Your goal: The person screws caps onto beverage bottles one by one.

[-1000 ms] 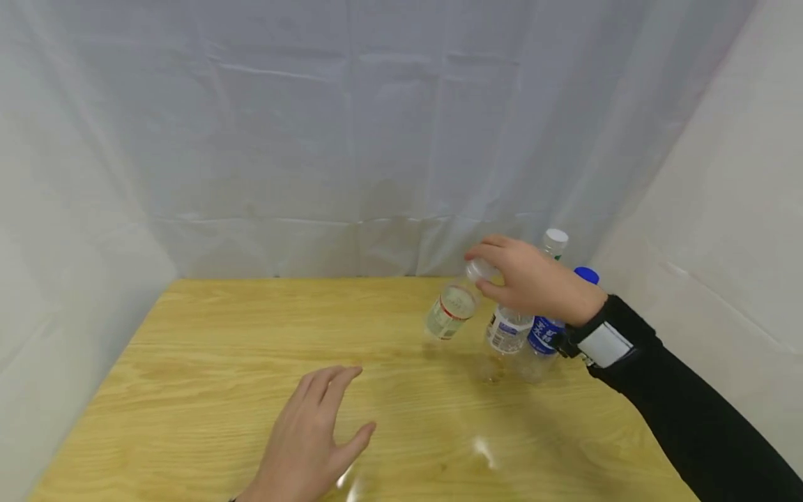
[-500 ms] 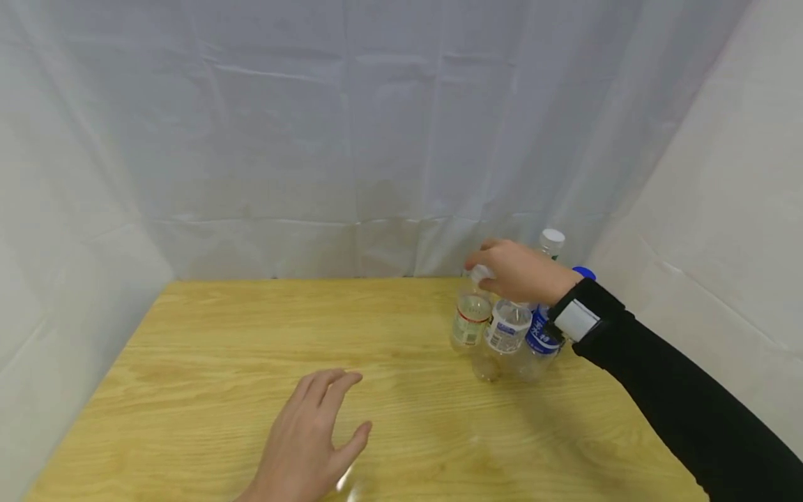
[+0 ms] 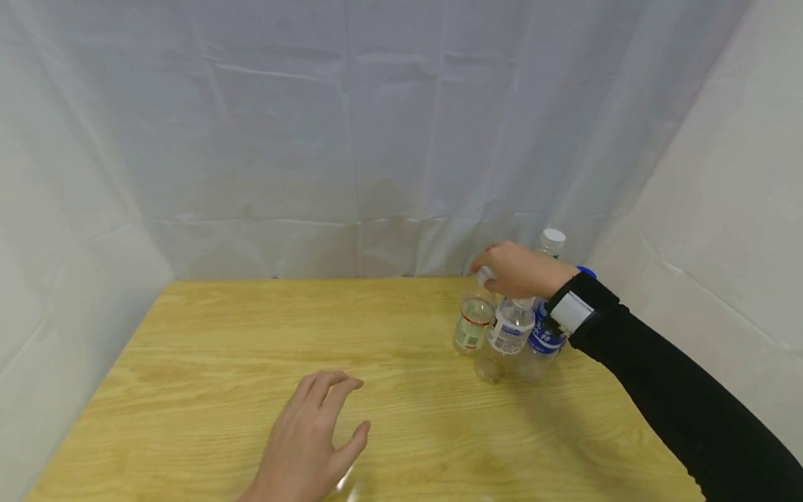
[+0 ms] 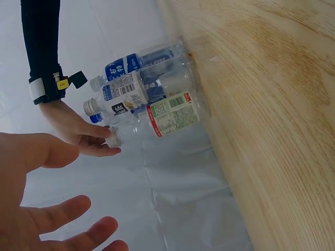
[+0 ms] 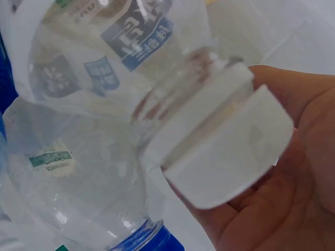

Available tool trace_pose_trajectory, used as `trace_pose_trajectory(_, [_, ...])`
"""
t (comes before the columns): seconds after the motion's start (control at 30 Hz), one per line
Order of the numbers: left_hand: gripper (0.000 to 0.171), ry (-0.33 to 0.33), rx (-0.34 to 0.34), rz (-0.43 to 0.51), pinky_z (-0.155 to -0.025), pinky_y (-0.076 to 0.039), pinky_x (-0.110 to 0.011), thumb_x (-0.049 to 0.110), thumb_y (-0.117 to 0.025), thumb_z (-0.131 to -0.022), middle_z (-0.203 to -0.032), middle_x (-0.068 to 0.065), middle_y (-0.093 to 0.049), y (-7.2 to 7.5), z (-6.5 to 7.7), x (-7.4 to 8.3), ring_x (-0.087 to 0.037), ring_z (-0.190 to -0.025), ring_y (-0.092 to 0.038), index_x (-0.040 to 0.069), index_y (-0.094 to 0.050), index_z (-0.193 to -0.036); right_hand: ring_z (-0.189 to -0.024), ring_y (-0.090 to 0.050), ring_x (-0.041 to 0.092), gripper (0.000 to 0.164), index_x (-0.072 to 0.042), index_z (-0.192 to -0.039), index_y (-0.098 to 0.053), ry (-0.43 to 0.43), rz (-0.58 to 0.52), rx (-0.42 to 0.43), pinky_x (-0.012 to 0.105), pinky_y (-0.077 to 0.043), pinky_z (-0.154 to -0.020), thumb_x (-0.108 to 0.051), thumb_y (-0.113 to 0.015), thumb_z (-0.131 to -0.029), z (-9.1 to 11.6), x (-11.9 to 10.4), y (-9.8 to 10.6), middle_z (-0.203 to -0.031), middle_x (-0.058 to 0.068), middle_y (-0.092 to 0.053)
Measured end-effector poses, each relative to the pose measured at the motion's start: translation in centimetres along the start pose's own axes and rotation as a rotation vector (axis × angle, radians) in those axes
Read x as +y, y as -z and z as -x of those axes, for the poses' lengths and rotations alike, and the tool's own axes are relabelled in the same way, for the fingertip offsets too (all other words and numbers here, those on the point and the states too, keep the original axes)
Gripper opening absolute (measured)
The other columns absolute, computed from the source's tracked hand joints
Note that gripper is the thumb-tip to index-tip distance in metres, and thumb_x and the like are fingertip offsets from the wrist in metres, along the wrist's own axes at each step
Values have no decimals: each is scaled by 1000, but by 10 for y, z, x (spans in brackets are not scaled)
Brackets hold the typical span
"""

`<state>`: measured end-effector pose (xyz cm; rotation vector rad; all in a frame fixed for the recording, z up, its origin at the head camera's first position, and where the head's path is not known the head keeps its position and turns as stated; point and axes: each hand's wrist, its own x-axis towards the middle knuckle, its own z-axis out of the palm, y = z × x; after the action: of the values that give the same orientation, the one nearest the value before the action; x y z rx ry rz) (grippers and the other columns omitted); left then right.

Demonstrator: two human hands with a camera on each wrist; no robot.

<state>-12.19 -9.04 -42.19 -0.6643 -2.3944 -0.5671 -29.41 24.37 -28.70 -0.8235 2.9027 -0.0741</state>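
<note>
My right hand (image 3: 521, 270) holds a clear plastic bottle with a red-edged green label (image 3: 473, 326) by its white cap (image 4: 113, 137), fingers and thumb about the cap. That bottle stands upright on the wooden table (image 3: 263, 335), at the left of a close group. Right beside it is a clear bottle with a white-and-blue label (image 3: 511, 333); its large white cap (image 5: 230, 149) hides part of my right hand in the right wrist view. My left hand (image 3: 307, 432) hovers over the table's near part with spread, relaxed fingers, holding nothing.
A blue-labelled bottle (image 3: 544, 339) stands at the group's right, partly behind my right wrist. Behind are a white-capped bottle (image 3: 553, 240) and a blue cap (image 3: 586, 272). White sheeting (image 3: 351, 139) hangs along the table's back and sides.
My right hand has moved the bottle with the red-edged label rightward, from tilted and apart to upright beside the others. The left hand has stayed almost still.
</note>
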Motion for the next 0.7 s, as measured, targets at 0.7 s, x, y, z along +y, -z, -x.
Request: trace_pose_trajectory(0.7, [50, 26, -28, -22, -84, -55, -38, 37, -80, -80, -115, -3, -64, -2, -7, -6, -21, -107, -59, 10, -67, -120, -117, -64, 32, 38, -10, -133, -65, 31, 44, 97, 46, -55, -95, -25, -65, -98, 6, -10, -4, -134, 15, -63])
